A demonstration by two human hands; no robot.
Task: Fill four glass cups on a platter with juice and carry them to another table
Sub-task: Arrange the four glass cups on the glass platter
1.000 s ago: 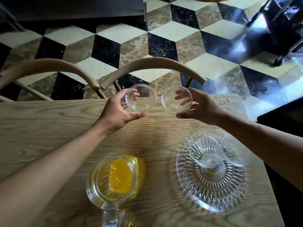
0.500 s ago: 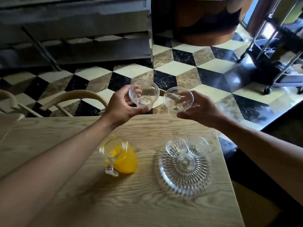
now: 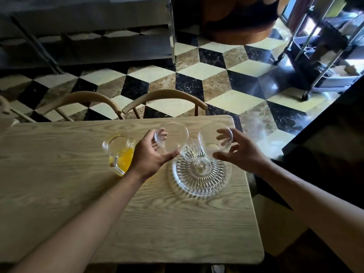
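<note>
Glass cups (image 3: 171, 139) in both hands' grip above wooden table (image 3: 59, 174), checkered floor (image 3: 216, 83) beyond.

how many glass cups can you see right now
3 clearly: one in the left hand at, one in the right hand at, one on the platter at. A fourth may be hidden behind them.

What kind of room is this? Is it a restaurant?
Maybe a café or a dining room. There's a wooden table with curved-back chairs tucked in, a shiny patterned marble floor, and a wheeled metal cart in the corner.
</note>
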